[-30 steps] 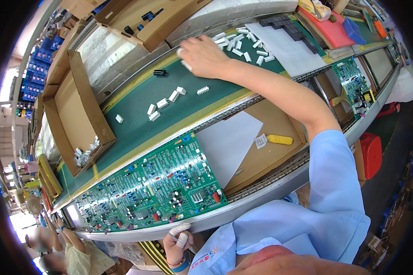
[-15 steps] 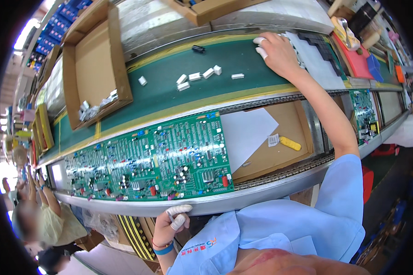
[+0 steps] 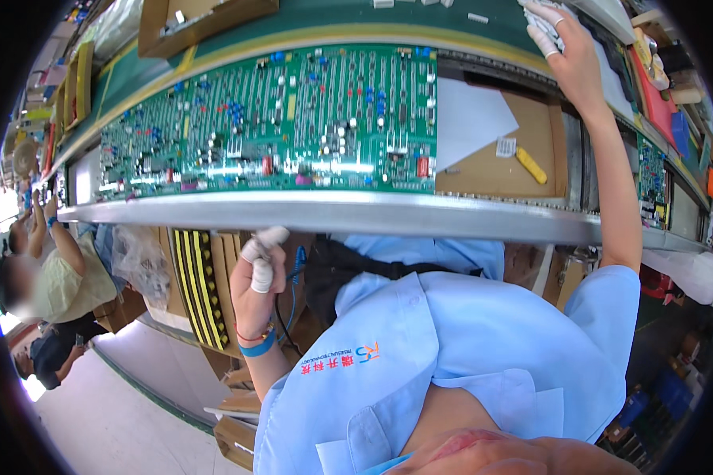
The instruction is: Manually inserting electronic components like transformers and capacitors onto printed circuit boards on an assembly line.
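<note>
My right hand (image 3: 574, 63) reaches over the far bench at the upper right, with white finger cots on its fingertips. Its fingers are closed round a clutch of small white parts (image 3: 543, 13), partly cut off by the picture's edge. My left hand (image 3: 261, 273) is in front of the metal rail, its cotted fingers curled in. Whatever is in its palm, if anything, is hidden. Beyond the rail lies a row of green circuit boards (image 3: 293, 103) crowded with components. A few white blocks (image 3: 477, 17) lie on the green bench mat at the top.
The metal rail (image 3: 333, 210) runs along the near side. Right of the boards, a cardboard tray (image 3: 550, 127) holds a white sheet (image 3: 471, 119) and a yellow-handled tool (image 3: 531, 165). A cardboard box (image 3: 166, 43) stands at the upper left. Co-workers (image 3: 63, 269) are at the left.
My view has shifted, so the bench and boards sit higher in the picture. White parts now show at my right fingers. My left hand is farther from the rail, its fingers still curled.
</note>
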### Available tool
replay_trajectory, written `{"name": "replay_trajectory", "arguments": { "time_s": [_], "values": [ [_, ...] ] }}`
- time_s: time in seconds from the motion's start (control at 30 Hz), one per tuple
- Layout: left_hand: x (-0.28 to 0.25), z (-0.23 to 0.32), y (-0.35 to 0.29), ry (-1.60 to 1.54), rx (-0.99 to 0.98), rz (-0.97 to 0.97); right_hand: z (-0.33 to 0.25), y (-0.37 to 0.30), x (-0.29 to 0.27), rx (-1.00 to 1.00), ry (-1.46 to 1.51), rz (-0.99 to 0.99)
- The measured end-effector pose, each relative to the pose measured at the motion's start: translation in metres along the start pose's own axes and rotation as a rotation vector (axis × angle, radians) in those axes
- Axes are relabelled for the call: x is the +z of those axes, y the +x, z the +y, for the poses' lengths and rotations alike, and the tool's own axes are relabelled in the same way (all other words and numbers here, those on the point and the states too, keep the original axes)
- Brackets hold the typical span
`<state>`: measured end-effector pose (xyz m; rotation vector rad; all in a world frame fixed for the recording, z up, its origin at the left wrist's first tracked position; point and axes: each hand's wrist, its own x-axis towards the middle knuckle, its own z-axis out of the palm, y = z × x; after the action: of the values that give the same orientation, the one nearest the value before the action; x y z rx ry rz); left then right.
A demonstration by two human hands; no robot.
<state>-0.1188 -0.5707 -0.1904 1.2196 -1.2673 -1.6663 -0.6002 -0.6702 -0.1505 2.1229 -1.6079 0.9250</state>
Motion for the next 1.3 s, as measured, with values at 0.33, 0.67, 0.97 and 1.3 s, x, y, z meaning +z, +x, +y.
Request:
{"name": "replay_trajectory", "arguments": {
  "time_s": [0.33,0.67,0.97,1.3],
  "values": [
    [-0.036,-0.058,-0.04,0.25,0.012,0.29,-0.04,-0.02,-0.02,0.034,-0.042,-0.08],
    [-0.058,-0.118,-0.01,0.212,-0.192,0.224,-0.028,-0.038,-0.009,0.132,-0.011,-0.143],
    [-0.049,-0.126,0.026,0.184,-0.411,0.37,0.029,-0.034,0.03,0.392,0.137,-0.221],
    [-0.063,-0.156,0.027,0.31,-0.511,0.385,0.017,-0.002,0.07,0.447,0.333,-0.236]
  ]
}}
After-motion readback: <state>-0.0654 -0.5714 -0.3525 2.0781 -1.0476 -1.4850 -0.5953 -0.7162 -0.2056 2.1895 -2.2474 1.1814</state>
